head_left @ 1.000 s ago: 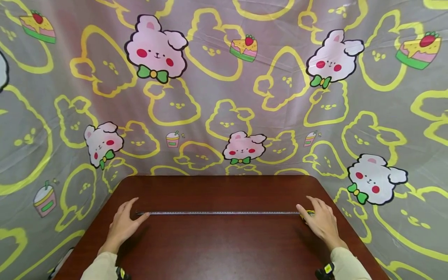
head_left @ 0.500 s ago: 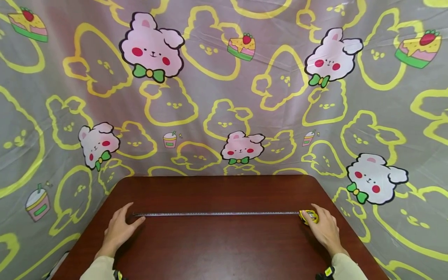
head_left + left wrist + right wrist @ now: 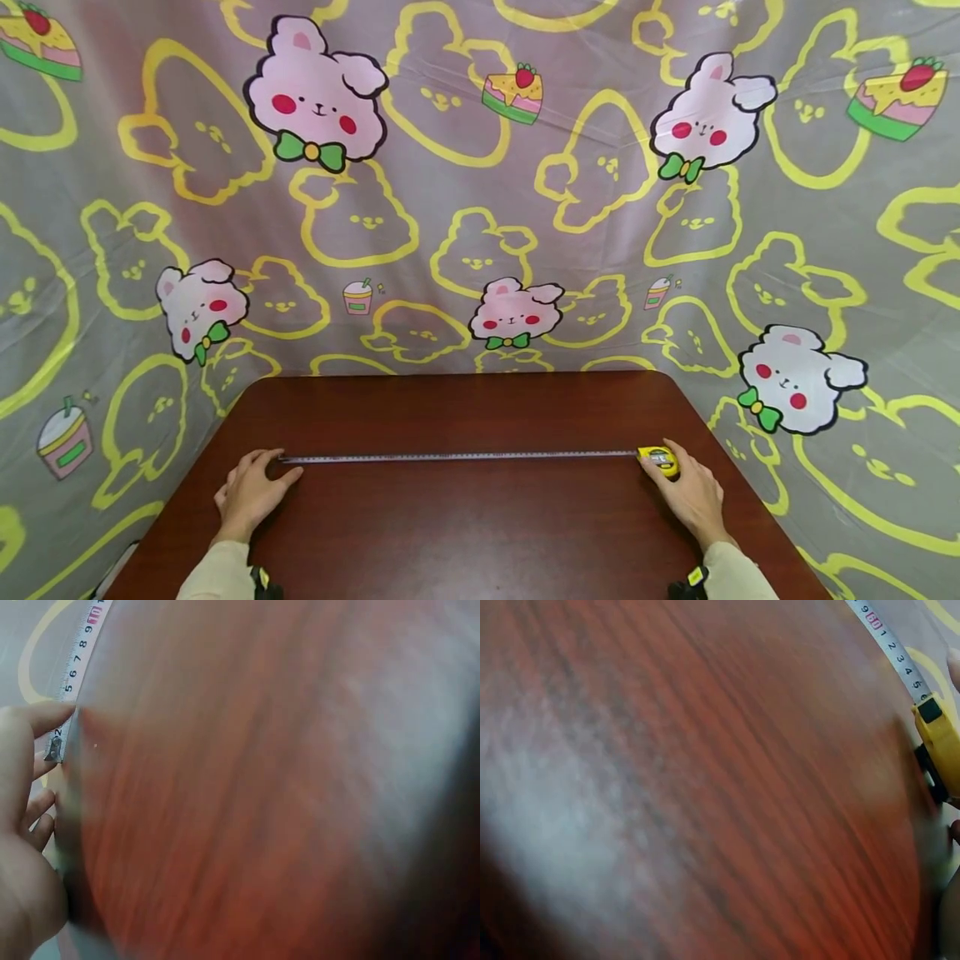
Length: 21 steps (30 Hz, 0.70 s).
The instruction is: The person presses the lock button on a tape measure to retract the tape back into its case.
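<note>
A tape measure with a yellow case [image 3: 669,464] lies at the right of the brown table. Its drawn-out blade [image 3: 450,456] runs leftward across the table to the end hook [image 3: 54,752]. My left hand [image 3: 251,493] is by the hook end, its thumb and fingers spread on either side of the blade. In the left wrist view the thumb tip overlaps the blade near the low numbers; contact is unclear. My right hand [image 3: 696,492] is around the case, thumb near its left side and fingers beyond it. In the right wrist view the case [image 3: 941,746] shows, with only bits of fingers at the edge.
The brown wooden table [image 3: 465,525] has rounded far corners. A grey cloth [image 3: 465,183] printed with yellow outlines and white rabbits hangs behind and at both sides.
My left hand's fingers have drawn in close to the hook end. My right hand has shifted slightly, so more of the yellow case shows. The tape measure stays nearly in place.
</note>
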Each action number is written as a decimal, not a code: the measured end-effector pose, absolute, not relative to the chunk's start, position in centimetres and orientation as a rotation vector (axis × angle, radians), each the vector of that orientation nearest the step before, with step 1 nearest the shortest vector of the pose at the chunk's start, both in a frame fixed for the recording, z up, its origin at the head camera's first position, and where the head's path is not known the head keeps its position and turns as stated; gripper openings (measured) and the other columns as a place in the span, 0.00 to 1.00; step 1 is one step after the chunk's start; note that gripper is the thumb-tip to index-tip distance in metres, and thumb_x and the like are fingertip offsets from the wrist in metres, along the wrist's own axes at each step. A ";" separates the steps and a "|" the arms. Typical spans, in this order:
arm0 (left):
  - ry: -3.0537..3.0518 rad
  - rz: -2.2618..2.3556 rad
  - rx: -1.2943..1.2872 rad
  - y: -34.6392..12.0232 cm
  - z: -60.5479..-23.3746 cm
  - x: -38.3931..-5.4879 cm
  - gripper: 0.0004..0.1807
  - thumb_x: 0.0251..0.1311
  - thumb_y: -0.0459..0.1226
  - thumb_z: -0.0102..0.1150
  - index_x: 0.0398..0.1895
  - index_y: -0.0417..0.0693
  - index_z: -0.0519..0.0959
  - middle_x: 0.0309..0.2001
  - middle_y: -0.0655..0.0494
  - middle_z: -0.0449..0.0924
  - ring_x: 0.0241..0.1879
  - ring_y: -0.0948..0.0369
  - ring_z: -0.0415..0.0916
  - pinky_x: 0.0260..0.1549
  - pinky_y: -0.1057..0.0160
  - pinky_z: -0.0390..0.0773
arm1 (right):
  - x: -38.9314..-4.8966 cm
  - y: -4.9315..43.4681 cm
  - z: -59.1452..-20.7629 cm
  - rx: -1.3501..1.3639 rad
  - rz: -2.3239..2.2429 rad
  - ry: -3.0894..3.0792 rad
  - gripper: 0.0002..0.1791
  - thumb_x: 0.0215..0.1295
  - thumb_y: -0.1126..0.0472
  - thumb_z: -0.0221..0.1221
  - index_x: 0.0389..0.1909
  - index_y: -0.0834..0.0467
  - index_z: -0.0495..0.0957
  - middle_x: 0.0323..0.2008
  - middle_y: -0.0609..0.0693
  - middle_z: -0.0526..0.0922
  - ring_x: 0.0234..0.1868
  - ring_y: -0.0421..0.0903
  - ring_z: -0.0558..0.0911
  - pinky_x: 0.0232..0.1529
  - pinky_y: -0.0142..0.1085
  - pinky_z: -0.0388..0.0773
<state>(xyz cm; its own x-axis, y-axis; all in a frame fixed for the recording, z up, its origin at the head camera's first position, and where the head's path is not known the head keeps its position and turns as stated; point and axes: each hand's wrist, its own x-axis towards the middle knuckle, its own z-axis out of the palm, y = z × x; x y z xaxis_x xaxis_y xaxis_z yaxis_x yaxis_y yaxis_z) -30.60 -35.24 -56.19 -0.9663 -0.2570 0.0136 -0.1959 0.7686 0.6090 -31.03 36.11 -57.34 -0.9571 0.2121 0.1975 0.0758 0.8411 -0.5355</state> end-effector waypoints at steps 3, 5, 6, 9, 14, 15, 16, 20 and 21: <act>-2.833 -0.962 0.387 -35.3 -56.3 -30.6 0.38 0.67 0.57 0.62 0.69 0.41 0.70 0.72 0.30 0.53 0.66 0.26 0.51 0.54 0.26 0.49 | -31.3 35.8 -57.6 -0.223 0.751 -2.785 0.53 0.62 0.23 0.58 0.76 0.56 0.62 0.67 0.70 0.70 0.62 0.72 0.68 0.56 0.69 0.56; -2.803 -0.968 0.401 -35.3 -56.5 -30.5 0.33 0.68 0.54 0.63 0.66 0.42 0.74 0.71 0.31 0.55 0.65 0.27 0.53 0.54 0.27 0.49 | -31.4 35.8 -57.9 -0.197 0.728 -2.790 0.54 0.59 0.22 0.61 0.76 0.55 0.64 0.67 0.69 0.70 0.62 0.72 0.68 0.55 0.69 0.56; -2.786 -0.971 0.402 -35.3 -56.6 -30.4 0.30 0.68 0.53 0.63 0.64 0.42 0.75 0.71 0.32 0.57 0.65 0.28 0.54 0.54 0.27 0.50 | -31.5 35.9 -57.9 -0.179 0.719 -2.792 0.55 0.57 0.22 0.62 0.76 0.54 0.64 0.67 0.69 0.70 0.62 0.72 0.67 0.55 0.70 0.56; -2.738 -0.989 0.366 -35.3 -56.8 -30.5 0.24 0.70 0.51 0.63 0.58 0.44 0.78 0.69 0.34 0.61 0.63 0.29 0.58 0.53 0.28 0.51 | -31.5 36.2 -58.0 -0.153 0.704 -2.773 0.52 0.58 0.26 0.65 0.75 0.53 0.66 0.67 0.68 0.71 0.62 0.73 0.66 0.54 0.70 0.56; -2.671 -1.044 0.282 -35.5 -57.2 -30.7 0.19 0.70 0.49 0.64 0.51 0.44 0.79 0.62 0.35 0.73 0.58 0.32 0.67 0.49 0.32 0.53 | -31.3 36.5 -58.0 -0.192 0.706 -2.746 0.46 0.62 0.33 0.68 0.74 0.53 0.68 0.65 0.68 0.72 0.62 0.72 0.66 0.53 0.70 0.56; -2.646 -1.073 0.280 -35.5 -57.2 -30.6 0.17 0.70 0.48 0.65 0.49 0.44 0.79 0.60 0.35 0.75 0.57 0.33 0.69 0.49 0.32 0.52 | -31.3 36.5 -57.9 -0.197 0.711 -2.747 0.46 0.62 0.32 0.67 0.74 0.53 0.68 0.65 0.68 0.72 0.62 0.72 0.66 0.53 0.70 0.56; -2.619 -1.103 0.279 -35.5 -57.2 -30.6 0.17 0.70 0.47 0.66 0.48 0.43 0.79 0.57 0.35 0.78 0.56 0.34 0.71 0.49 0.33 0.52 | -31.3 36.5 -57.9 -0.198 0.717 -2.751 0.46 0.62 0.32 0.67 0.74 0.53 0.68 0.66 0.68 0.72 0.62 0.73 0.66 0.53 0.70 0.56; -2.505 -1.215 0.284 -35.8 -57.0 -30.5 0.15 0.66 0.42 0.70 0.46 0.41 0.80 0.48 0.39 0.84 0.53 0.38 0.74 0.51 0.34 0.49 | -31.6 36.6 -57.8 -0.185 0.747 -2.770 0.47 0.62 0.31 0.66 0.74 0.53 0.67 0.66 0.69 0.71 0.61 0.73 0.68 0.53 0.69 0.56; -2.489 -1.237 0.284 -35.9 -56.9 -30.5 0.15 0.66 0.41 0.70 0.46 0.41 0.80 0.46 0.40 0.86 0.53 0.40 0.74 0.52 0.34 0.49 | -31.6 36.7 -57.9 -0.181 0.748 -2.769 0.47 0.62 0.31 0.66 0.74 0.53 0.67 0.66 0.69 0.72 0.60 0.72 0.69 0.52 0.69 0.57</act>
